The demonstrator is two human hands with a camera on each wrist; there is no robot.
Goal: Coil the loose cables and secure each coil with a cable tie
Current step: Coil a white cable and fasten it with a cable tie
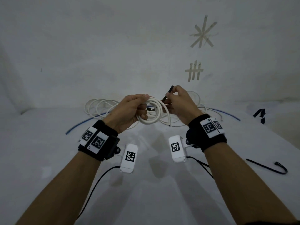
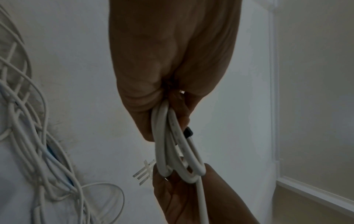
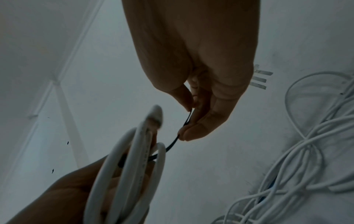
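The coil (image 1: 151, 112) is a smooth, thick white cable wound into a few round loops, held up in the air above the table (image 1: 146, 184) between the two hands. The left hand (image 1: 129, 109) grips one side of the coil, fingers curled round the bunched strands; from the left wrist the loops hang out of the fist as glossy, rounded tubes. A thin black tie (image 1: 168, 94), flat and stiff like a plastic strip, runs out from the loops of the coil, and its tip stands up past the knuckles. The right hand (image 1: 180, 103) pinches that tie between thumb and fingertips, just beside the coil; the right wrist view shows the strip bending in a shallow curve from the pinch to the loops.

Behind the coil, on the table, lies a loose heap of thinner white cables (image 1: 103, 108) in tangled, overlapping arcs, with a slim blue cable (image 1: 84, 122) curving through them. To the right of the coil and nearer the person, a second black tie (image 1: 267, 167) lies flat with a hooked end. On the pale, matt wall behind the coil are strips of tape (image 1: 194, 70) crossed in a grid, and higher up a taped star (image 1: 203, 32).
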